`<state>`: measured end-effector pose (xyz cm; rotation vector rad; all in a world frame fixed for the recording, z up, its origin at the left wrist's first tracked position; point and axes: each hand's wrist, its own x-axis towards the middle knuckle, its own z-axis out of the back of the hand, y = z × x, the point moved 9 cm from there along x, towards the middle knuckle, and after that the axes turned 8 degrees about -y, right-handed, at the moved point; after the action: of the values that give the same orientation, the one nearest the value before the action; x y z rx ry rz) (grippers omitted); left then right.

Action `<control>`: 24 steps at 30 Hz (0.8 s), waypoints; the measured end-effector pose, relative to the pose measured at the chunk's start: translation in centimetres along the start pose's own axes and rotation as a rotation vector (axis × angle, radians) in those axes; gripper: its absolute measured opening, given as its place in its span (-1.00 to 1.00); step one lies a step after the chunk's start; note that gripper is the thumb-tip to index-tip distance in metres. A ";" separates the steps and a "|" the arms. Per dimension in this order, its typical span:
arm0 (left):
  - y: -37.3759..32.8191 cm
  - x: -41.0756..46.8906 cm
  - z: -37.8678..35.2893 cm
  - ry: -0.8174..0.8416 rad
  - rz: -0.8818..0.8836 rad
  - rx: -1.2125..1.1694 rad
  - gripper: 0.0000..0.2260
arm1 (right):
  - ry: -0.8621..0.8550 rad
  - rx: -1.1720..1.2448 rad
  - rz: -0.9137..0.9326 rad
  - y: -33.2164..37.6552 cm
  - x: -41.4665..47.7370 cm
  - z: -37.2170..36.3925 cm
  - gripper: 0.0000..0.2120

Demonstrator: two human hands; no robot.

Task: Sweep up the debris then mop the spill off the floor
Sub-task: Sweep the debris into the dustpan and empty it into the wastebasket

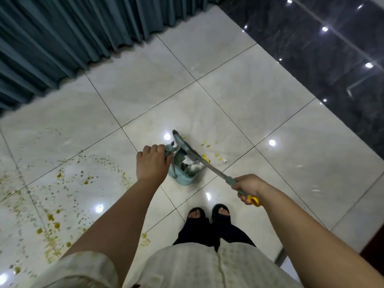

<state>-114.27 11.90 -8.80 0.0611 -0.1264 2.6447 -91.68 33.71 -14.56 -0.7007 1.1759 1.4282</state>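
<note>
While hands (151,163) (248,189) grip broom (207,165) and plastic dustpan (184,180), glossy tiles (239,90)

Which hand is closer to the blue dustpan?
Left. The left hand grips the upright handle of the dustpan. The right hand is farther, off to its right, holding the broom near its yellow end.

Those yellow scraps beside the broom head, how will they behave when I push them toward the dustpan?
Probably very light: the yellow scraps are small, loose pieces, so a hard stroke of the broom may scatter them past the dustpan. The glossy tile floor likely lets them slide freely rather than catch.
</note>
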 end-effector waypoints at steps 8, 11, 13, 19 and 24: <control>-0.7 -0.2 -0.4 0.033 0.059 -0.036 -0.69 | -0.052 0.303 0.035 3.4 0.8 1.3 -0.82; -1.2 -0.5 -0.3 0.017 0.047 -0.016 -0.70 | -0.034 0.437 -0.034 4.0 3.3 -1.1 -0.83; -1.0 -0.6 -0.1 -0.014 0.023 -0.006 -0.70 | 0.013 0.496 -0.094 3.1 3.8 -2.9 -0.85; 0.2 -0.1 -0.2 -0.016 -0.002 0.011 -0.74 | 0.225 0.598 -0.270 -0.5 -0.2 -3.8 -0.92; 0.1 -0.3 0.0 0.027 0.017 -0.012 -0.71 | 0.174 0.574 -0.214 0.4 -2.8 0.2 -0.89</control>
<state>-114.09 11.69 -8.86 0.0207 -0.1338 2.6603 -91.37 32.91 -11.86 -0.5271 1.5086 0.8023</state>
